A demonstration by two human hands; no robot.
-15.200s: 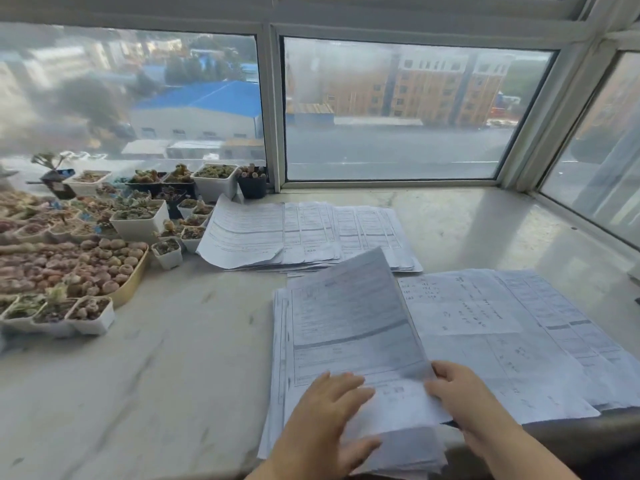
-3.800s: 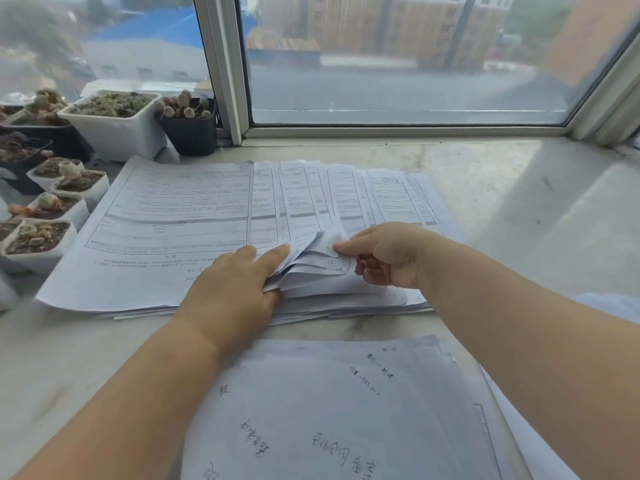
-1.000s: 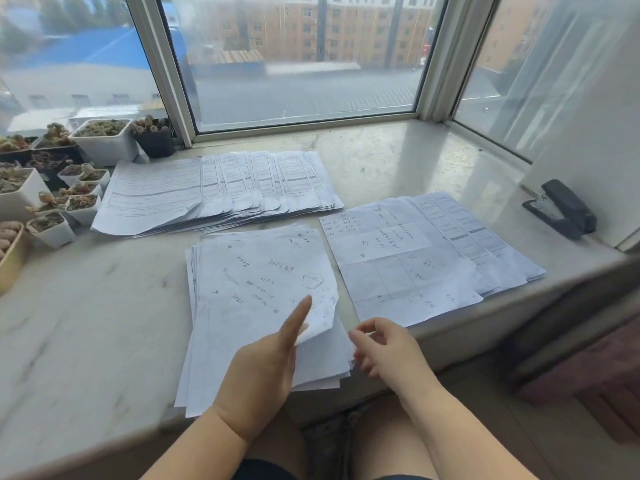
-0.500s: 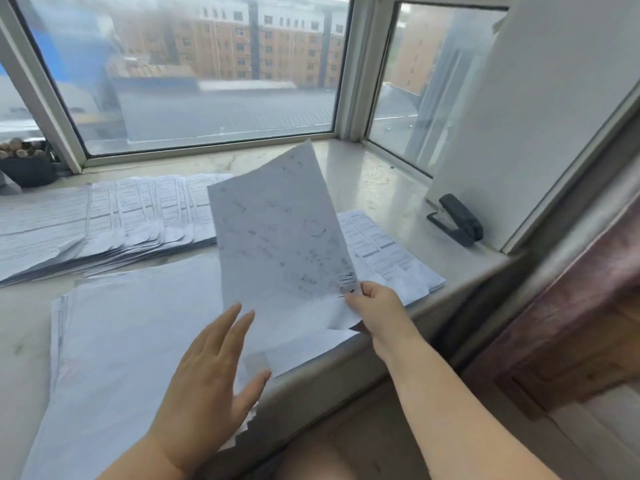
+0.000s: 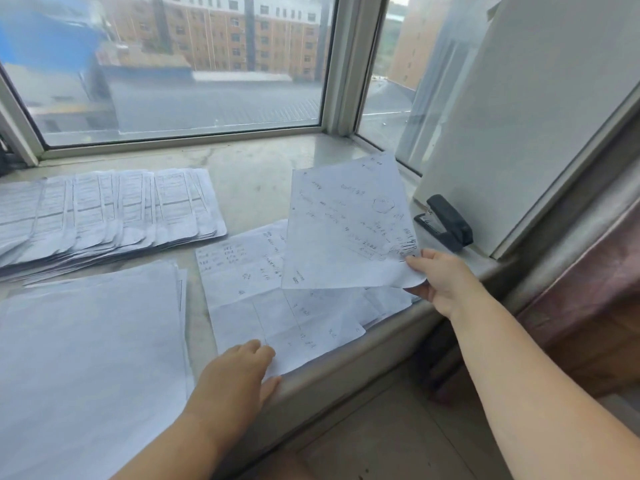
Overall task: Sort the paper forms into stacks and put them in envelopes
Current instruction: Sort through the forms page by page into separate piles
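- Right hand (image 5: 441, 278) pinches one sheet (image 5: 348, 225) by its near right corner, thumb on top, fingers under. Sheet hangs tilted above the desk (image 5: 249, 174), handwriting facing up; corner grip likely chosen so the face stays readable while it is carried.
- Sheet is over the right stack (image 5: 277, 292), not yet laid down. This stack, at the desk's near edge toward the right end, shows similar handwritten pages, so it is probably the sheet's destination.
- Left hand (image 5: 242, 368) lies flat, fingers straight, on the near left corner of the right stack, thumb at the desk's front edge. Judged purpose: pinning the stack so it does not slide off the edge when the new page lands.
- Hands are well apart, one pressing, one clamped on paper.
- Left stack (image 5: 90, 358), blank side up, sits at the near left of the desk; likely the unsorted source.
- Far stack (image 5: 104, 213) of printed forms is fanned out toward the window side, each page's margin showing.
- Stapler (image 5: 445, 221) stands at the desk's right end against the wall, untouched.
- Right forearm extends forward across the desk's edge, wrist bent slightly up; left forearm comes in low from the near edge.
- No envelopes in view; sorting stage only.
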